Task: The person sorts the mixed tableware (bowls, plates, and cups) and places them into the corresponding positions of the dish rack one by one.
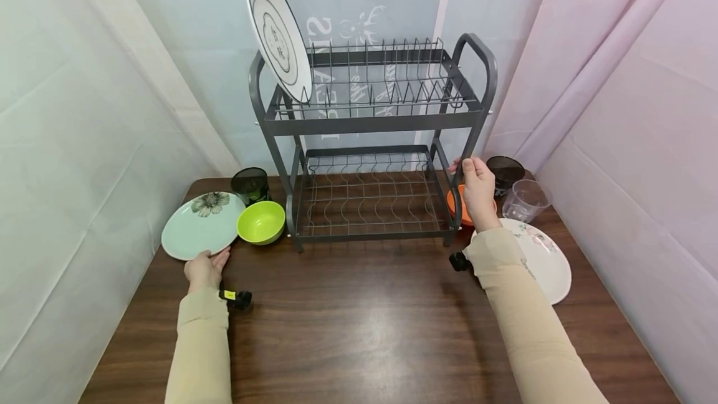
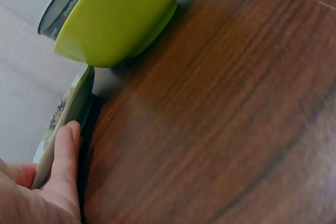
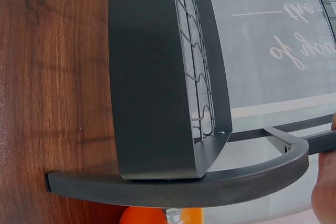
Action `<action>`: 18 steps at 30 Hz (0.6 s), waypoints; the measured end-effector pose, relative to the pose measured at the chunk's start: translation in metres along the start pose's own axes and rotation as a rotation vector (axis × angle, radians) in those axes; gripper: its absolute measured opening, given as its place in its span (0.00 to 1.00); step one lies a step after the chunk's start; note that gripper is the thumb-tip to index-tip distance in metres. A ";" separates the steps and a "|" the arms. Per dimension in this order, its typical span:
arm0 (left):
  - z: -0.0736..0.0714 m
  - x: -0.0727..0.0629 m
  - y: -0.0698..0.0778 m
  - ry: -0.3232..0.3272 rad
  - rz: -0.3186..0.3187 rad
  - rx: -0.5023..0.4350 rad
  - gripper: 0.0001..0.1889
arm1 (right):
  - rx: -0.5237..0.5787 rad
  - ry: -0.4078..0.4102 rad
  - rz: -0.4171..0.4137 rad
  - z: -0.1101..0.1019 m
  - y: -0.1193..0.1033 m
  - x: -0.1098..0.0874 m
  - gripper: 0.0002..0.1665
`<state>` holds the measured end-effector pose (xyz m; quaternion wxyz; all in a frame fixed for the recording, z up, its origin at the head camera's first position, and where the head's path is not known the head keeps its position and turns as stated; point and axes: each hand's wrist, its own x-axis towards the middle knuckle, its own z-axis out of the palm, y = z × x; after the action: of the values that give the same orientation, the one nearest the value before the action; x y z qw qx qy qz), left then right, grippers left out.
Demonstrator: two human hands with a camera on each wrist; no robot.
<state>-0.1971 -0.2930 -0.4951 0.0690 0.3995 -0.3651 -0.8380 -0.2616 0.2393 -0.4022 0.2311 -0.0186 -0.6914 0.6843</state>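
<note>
My left hand (image 1: 204, 270) pinches the near rim of a pale green oval plate (image 1: 193, 229) with a dark flower print. Seen from the left wrist, its fingers (image 2: 64, 153) lie under the rim and the thumb is on the upper side. My right hand (image 1: 479, 195) grips the right front post of a dark grey two-tier dish rack (image 1: 370, 123). In the right wrist view only a sliver of that hand shows at the right edge, by the rack's bent side tube (image 3: 252, 184). A large white plate (image 1: 277, 36) leans in the upper tier's left end.
Beside the green plate are a lime bowl (image 1: 261, 222) and a dark cup (image 1: 250, 184). Right of the rack stand an orange bowl (image 1: 460, 207), another dark cup (image 1: 507, 172), a clear cup (image 1: 524, 201) and a white floral plate (image 1: 552, 267). Curtains (image 1: 634, 111) enclose the brown table (image 1: 348, 329).
</note>
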 end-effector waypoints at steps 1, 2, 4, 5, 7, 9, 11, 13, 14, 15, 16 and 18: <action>0.000 -0.001 0.000 -0.006 0.007 0.002 0.30 | 0.002 0.002 0.004 0.000 -0.001 0.000 0.20; 0.000 -0.001 0.001 -0.009 0.014 0.004 0.30 | 0.001 0.005 0.005 0.000 -0.001 0.000 0.20; 0.001 -0.002 0.000 -0.016 0.033 0.019 0.30 | 0.004 0.010 0.003 0.000 -0.001 0.001 0.20; 0.002 -0.002 0.000 -0.016 0.041 0.019 0.30 | 0.005 0.011 0.002 0.000 -0.002 0.002 0.20; 0.002 -0.003 -0.001 -0.022 0.060 0.019 0.30 | 0.007 0.013 -0.002 -0.001 -0.002 0.003 0.20; 0.003 -0.003 -0.002 -0.024 0.075 0.016 0.30 | -0.001 0.014 -0.001 -0.001 -0.001 0.004 0.19; 0.001 -0.003 -0.004 -0.027 0.086 -0.002 0.30 | -0.010 0.015 0.008 -0.002 -0.001 0.003 0.18; -0.001 -0.004 -0.006 -0.029 0.096 -0.013 0.30 | -0.030 0.016 0.018 -0.002 0.001 0.002 0.18; -0.003 -0.004 -0.006 -0.028 0.100 -0.015 0.31 | -0.046 0.014 0.027 -0.003 0.001 0.001 0.18; -0.005 -0.004 -0.007 -0.030 0.105 -0.020 0.31 | -0.053 0.015 0.031 -0.003 0.002 0.000 0.18; -0.006 -0.004 -0.008 -0.029 0.109 -0.024 0.31 | -0.058 0.014 0.034 -0.003 0.003 -0.001 0.19; -0.010 -0.006 -0.010 -0.032 0.120 -0.014 0.32 | -0.061 0.013 0.037 -0.004 0.003 -0.003 0.20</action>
<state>-0.1843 -0.2890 -0.5022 0.1160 0.3630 -0.3834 -0.8413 -0.2586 0.2420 -0.4065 0.2223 -0.0429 -0.7101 0.6667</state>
